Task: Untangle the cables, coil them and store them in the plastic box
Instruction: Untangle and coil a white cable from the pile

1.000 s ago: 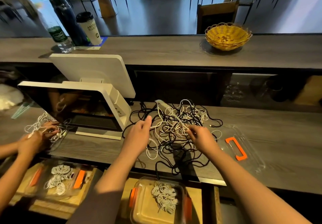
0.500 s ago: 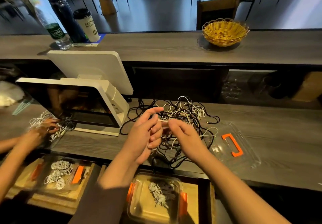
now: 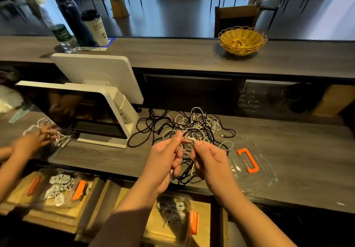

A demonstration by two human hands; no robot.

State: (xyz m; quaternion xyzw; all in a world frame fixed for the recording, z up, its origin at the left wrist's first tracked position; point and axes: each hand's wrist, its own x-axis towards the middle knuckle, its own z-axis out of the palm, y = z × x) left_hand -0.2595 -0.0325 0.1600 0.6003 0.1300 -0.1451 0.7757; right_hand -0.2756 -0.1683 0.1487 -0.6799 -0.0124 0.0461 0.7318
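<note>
A tangle of black and white cables [image 3: 194, 127] lies on the grey wooden counter [image 3: 288, 146]. My left hand [image 3: 163, 160] and my right hand [image 3: 209, 158] are raised close together in front of the tangle, each pinching the same white cable [image 3: 189, 140] that runs between their fingertips. Below the counter edge, a clear plastic box [image 3: 184, 231] with orange clips holds several coiled cables. Its clear lid [image 3: 249, 162] with an orange handle lies on the counter right of my right hand.
A white point-of-sale terminal [image 3: 92, 112] stands left of the tangle. Another person's hands [image 3: 36, 139] work on white cables at far left, above a second box [image 3: 57, 187]. A yellow wicker basket [image 3: 242, 40], a cup and bottles sit on the upper ledge.
My hands left the pile, came together and lifted a white cable up between them. The camera view shifted slightly.
</note>
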